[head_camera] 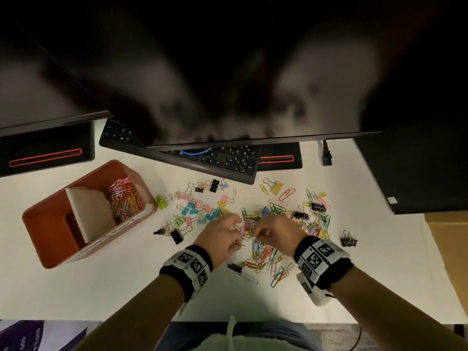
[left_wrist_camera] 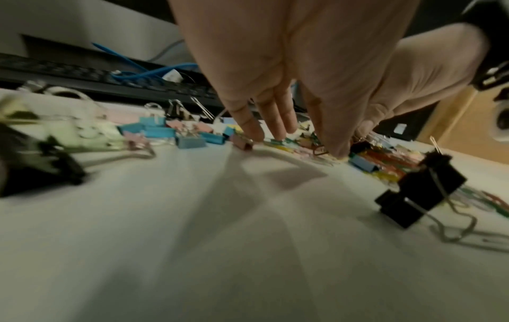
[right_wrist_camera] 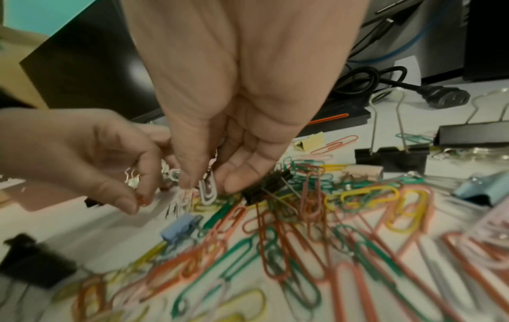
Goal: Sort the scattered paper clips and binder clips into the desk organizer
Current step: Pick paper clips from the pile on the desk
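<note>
An orange-brown desk organizer stands at the left, with coloured paper clips in its back right compartment. Pastel and black binder clips lie scattered at the middle of the white desk. A pile of coloured paper clips spreads to their right. Both hands meet over that pile. My right hand pinches a white paper clip between thumb and finger. My left hand has curled fingers that pinch small clips, one reddish. A black binder clip lies just under the right thumb.
A black keyboard lies behind the clips, under two dark monitors. A power plug and a black computer case stand at the right, by a cardboard box. Another black binder clip sits apart at the right.
</note>
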### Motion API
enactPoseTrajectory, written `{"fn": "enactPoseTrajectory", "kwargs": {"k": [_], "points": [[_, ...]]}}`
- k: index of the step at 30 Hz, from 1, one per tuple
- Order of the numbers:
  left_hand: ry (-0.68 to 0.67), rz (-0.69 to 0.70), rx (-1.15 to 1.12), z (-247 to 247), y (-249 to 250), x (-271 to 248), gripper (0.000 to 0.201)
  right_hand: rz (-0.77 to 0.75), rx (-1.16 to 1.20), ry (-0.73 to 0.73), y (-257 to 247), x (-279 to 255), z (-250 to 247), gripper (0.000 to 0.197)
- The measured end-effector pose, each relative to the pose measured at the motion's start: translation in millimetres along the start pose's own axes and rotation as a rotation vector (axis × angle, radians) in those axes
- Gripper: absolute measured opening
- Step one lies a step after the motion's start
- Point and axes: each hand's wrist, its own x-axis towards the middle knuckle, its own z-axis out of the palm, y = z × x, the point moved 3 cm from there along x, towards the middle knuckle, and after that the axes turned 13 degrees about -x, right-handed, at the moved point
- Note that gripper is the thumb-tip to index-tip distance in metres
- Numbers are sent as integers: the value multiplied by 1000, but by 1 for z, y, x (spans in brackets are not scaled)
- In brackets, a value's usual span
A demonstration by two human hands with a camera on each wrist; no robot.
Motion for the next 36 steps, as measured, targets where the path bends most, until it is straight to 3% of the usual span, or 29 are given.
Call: {"fn": "enactPoseTrajectory", "kwargs": {"k": [8,14,17,22,28,32,36], "points": [[88,-3,83,-4,-4,18,16,-25,-120,58,5,10,1,9],[83,-93,81,-8,-14,21,5,9,-171,41,3,15,3,22],[58,-177,66,-9,-16,25,18,59,-180,22,1,18,1,32],[-10,-255,147,-9,-15,29,18,98,-244,-13,-4,23,-1,13],[-36,-298,240,-8,-9,31,25,90,-245,1,-10,28,0,12],[-46,-265,295,-6,-8,30,29,88,-230,-5,-9,31,0,14],[9,-201,148,-13,-8,23,20,101,-152,64,-8,26,-10,11]]}}
